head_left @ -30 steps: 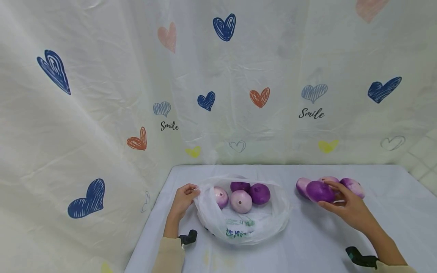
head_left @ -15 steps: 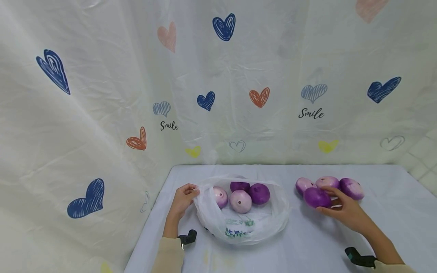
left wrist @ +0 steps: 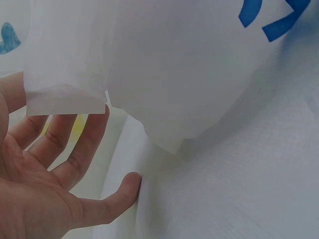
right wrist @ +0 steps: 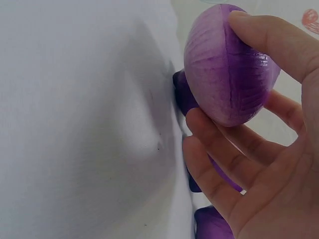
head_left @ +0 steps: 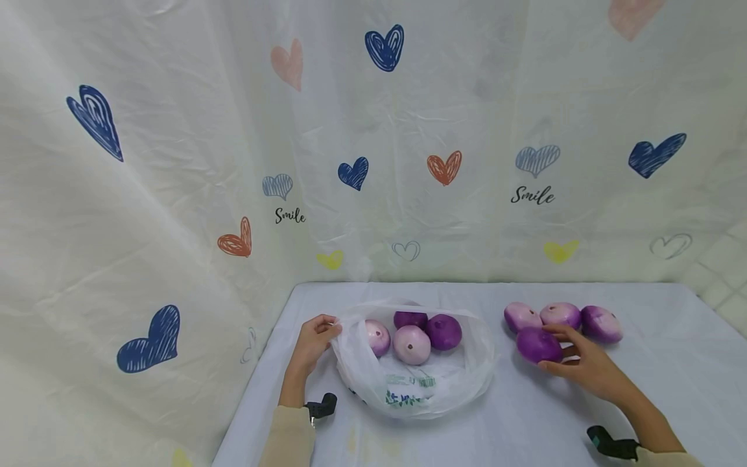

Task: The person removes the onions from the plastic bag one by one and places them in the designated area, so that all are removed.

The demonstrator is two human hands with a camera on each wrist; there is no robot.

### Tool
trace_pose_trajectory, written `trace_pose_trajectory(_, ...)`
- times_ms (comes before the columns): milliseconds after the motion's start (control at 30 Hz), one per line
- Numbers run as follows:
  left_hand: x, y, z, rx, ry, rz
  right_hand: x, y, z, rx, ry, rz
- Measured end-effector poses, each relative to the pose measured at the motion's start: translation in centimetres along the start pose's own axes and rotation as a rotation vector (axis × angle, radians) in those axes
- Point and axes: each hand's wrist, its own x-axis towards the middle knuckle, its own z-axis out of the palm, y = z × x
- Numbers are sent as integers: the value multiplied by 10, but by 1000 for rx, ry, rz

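Observation:
In the head view my left hand (head_left: pixel 310 342) pinches the left edge of a white plastic bag (head_left: pixel 467 388). The bag lies mouth-open, with several purple and pale pink onions (head_left: pixel 412 345) inside. Close up in the left wrist view, the bag's strip (left wrist: pixel 67 74) hangs between thumb and fingers, while the little finger sticks out apart. On the right, my right hand (head_left: pixel 592 364) grips a dark purple onion (head_left: pixel 533 344) between thumb and fingertips. The right wrist view shows this onion (right wrist: pixel 232 64) raised off the white cloth, one half paler than the other.
Behind the held onion, three more onions (head_left: pixel 560 314) lie in a row at the back right. A white cloth (head_left: pixel 525 428) covers the table. A pale curtain printed with hearts (head_left: pixel 443 167) hangs behind and along the left side.
My right hand has drawn the dark purple onion left and toward me, away from the three behind it. The left hand and the bag have stayed in place.

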Motion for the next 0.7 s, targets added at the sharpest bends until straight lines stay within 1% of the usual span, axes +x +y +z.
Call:
trace_pose_trajectory(300,0,-1,1,2,4,6,1,7,3,0,-12,-7)
trace_pose_trajectory(533,-1,1,2,8,5,12,1,10,5,-35,-30,28)
trace_pose_trajectory(700,0,0,1,-1,0,0,-1,10,6,-67,-40,53)
